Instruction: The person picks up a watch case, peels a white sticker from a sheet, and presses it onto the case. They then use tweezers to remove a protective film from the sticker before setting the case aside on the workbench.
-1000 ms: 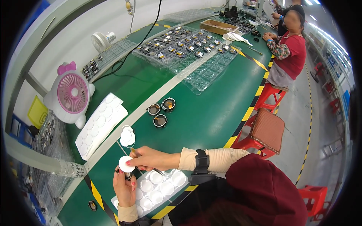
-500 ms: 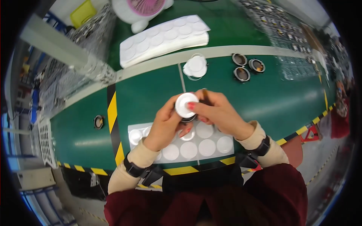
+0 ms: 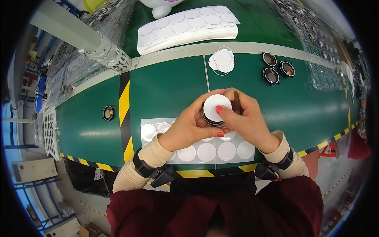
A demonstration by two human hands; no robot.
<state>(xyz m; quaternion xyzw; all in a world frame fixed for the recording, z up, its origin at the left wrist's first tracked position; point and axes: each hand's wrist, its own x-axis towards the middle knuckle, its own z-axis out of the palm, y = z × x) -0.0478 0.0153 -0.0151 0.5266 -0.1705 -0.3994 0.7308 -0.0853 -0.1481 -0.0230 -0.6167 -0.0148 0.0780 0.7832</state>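
Both hands hold a round watch case [image 3: 213,122] with a dark rim above the green bench. A white round sticker [image 3: 212,103] covers its upper face. My left hand [image 3: 188,125] curls round the case's left and near sides, thumb at the near edge. My right hand [image 3: 252,123] grips the far right side, its thumb pressed on the sticker. A brown strip [image 3: 236,103] stands up beside my right fingers; whether it joins the case I cannot tell. Below the hands lies a sheet of white round stickers [image 3: 197,153], partly hidden by them.
Beyond the hands lies a small pile of white discs [image 3: 223,63]. Three round watch cases [image 3: 271,76] sit at the far right; another watch case [image 3: 107,113] is at the left. A thick stack of sticker sheets [image 3: 185,24] lies past the rail. Clear plastic trays [image 3: 325,75] stand far right.
The view has shifted, so the bench things appear lower-left or right of before. The right thumb has moved from the sticker's right part toward its middle; the left thumb now lies along the near edge.
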